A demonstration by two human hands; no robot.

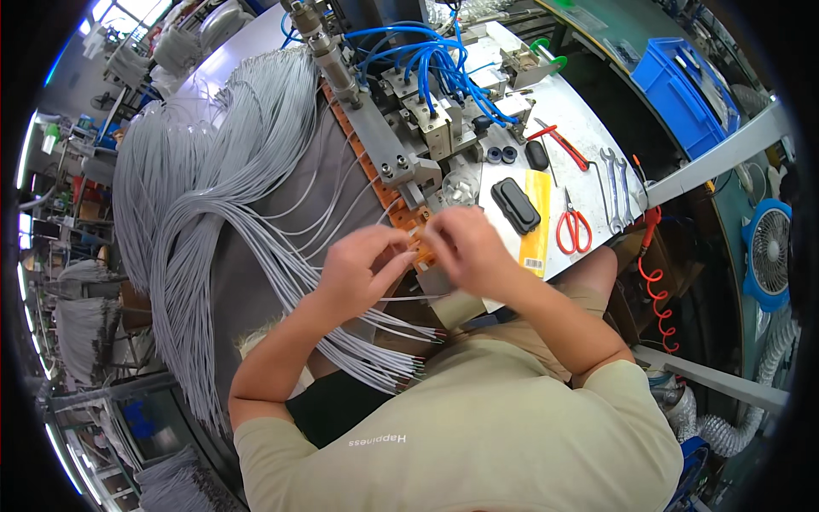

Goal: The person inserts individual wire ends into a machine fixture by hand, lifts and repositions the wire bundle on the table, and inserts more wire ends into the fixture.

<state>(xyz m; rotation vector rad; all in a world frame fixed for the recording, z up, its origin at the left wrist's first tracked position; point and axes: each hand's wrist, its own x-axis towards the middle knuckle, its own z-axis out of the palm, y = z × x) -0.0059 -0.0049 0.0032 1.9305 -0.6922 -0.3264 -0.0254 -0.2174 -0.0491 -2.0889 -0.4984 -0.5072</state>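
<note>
My left hand [365, 266] and my right hand [467, 249] are close together over the near end of an orange slotted rail [367, 162]. Thumb and forefinger of the left hand are pinched at the rail's edge; the right hand's fingers are likewise drawn together just beside them. What sits between the fingertips is too small and covered to make out. Thin grey cables [294, 213] run from a big bundle at the left to the rail, and several stripped cable ends [409, 363] hang over my lap. Above the rail stands a metal press machine [363, 128].
Blue air hoses [435, 64] loop over the machine. To the right on the white table lie a black case [515, 206], a yellow packet [535, 243], red-handled scissors [573, 229] and wrenches [616, 192]. Beyond are a blue crate [682, 98], a blue fan [768, 254] and a red coiled hose [655, 299].
</note>
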